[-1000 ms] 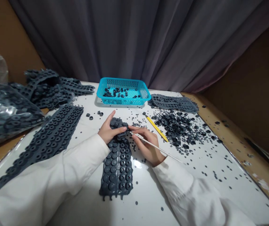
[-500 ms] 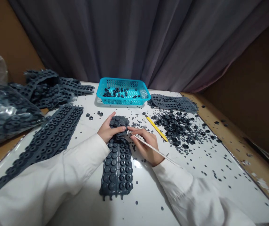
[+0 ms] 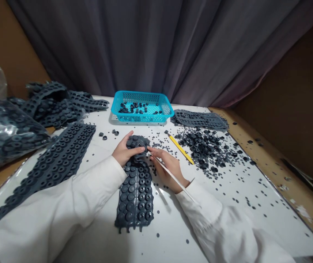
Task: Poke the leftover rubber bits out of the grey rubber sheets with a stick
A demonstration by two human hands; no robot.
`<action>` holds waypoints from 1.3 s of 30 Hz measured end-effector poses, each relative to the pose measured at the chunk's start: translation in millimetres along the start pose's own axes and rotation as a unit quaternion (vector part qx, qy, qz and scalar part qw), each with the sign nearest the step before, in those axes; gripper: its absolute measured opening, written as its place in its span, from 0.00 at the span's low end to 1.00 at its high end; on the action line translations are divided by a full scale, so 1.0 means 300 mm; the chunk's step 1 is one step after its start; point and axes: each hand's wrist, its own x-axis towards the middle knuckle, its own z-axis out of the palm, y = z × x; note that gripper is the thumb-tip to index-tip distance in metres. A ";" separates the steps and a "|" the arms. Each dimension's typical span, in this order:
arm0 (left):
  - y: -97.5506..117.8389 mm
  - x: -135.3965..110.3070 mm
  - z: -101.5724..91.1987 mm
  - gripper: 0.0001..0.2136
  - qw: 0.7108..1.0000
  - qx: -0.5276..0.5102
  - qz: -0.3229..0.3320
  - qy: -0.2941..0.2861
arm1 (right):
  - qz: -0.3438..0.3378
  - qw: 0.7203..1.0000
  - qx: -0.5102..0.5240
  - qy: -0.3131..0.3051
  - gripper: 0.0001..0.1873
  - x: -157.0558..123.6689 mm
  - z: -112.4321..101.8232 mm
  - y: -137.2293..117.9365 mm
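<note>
My left hand (image 3: 124,150) grips the far end of a dark grey moulded rubber sheet (image 3: 135,195), which is bent up and folded over there. Rows of round ring-shaped parts cover the sheet, and its near end lies flat on the table. My right hand (image 3: 169,168) is closed around a thin, pale, pointed stick-like tool (image 3: 176,178); its kind is not clear. The tool's front end and my right fingertips are right at the folded part of the sheet, close to my left thumb. The exact contact there is too small to make out.
Behind the hands stands a blue basket (image 3: 142,117) with small black parts. A yellow pen-like tool (image 3: 180,148) lies beside a pile of black pieces (image 3: 207,148). More rubber sheets (image 3: 53,164) and a clear plastic bag (image 3: 8,135) of parts are on the left.
The back end of the thin tool has swung down and nearer to me. Both hands keep nearly the same place, and my left hand still grips the sheet.
</note>
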 end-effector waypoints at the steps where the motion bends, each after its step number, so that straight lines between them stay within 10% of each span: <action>1: 0.002 -0.001 0.001 0.50 1.000 -0.002 -0.001 -0.001 | -0.003 1.000 0.000 0.003 0.08 0.000 0.001 0.002; 10: 0.019 -0.018 0.009 0.48 1.000 -0.004 -0.004 -0.015 | 0.142 0.986 0.001 0.088 0.06 0.006 -0.011 0.033; 26: 0.037 -0.036 0.011 0.34 0.982 0.130 0.101 -0.097 | 0.178 0.959 0.222 0.008 0.03 0.005 -0.006 -0.022; 39: 0.030 -0.027 0.001 0.33 0.962 0.207 0.146 -0.103 | 0.016 1.000 0.017 -0.003 0.06 0.011 -0.003 0.004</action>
